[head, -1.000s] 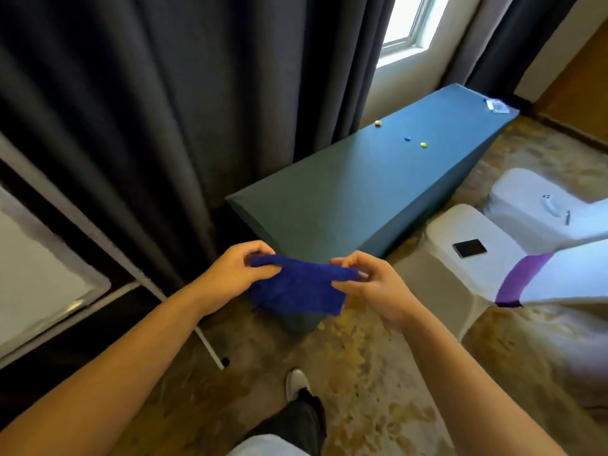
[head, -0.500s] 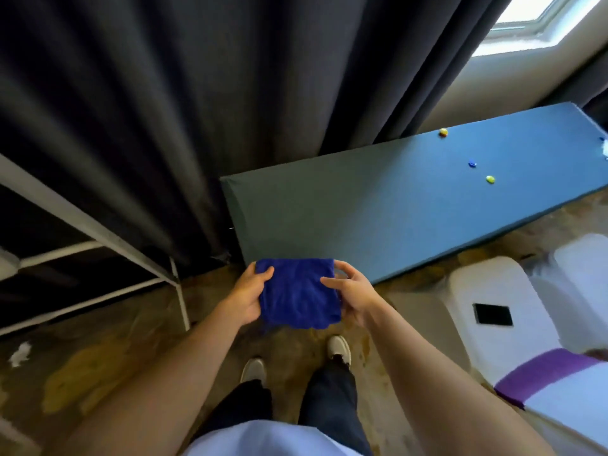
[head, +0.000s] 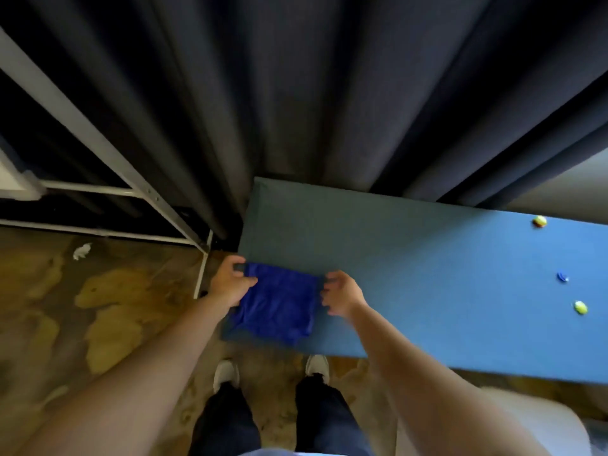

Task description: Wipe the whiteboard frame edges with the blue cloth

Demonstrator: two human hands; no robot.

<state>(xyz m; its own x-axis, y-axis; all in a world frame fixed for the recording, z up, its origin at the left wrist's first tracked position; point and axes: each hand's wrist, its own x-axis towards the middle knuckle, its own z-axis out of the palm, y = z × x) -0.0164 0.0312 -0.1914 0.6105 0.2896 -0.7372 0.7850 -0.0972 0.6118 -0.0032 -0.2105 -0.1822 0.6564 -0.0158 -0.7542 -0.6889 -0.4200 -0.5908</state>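
Dark curtain (head: pixel 296 93) hangs over the whole back, and a blue table (head: pixel 427 284) pokes out from under it. A white frame (head: pixel 98 143) stands at left. The cloth (head: pixel 279 304) lies flat on the table's near corner. Left hand (head: pixel 230 284) pinches the cloth's left edge; right hand (head: pixel 342 294) sits just beside the right edge, fingers loosely curled, looks like it's gripping nothing.

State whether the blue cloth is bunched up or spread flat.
Spread roughly flat: the blue cloth lies as a wrinkled square on the blue table, the left hand gripping its corner.
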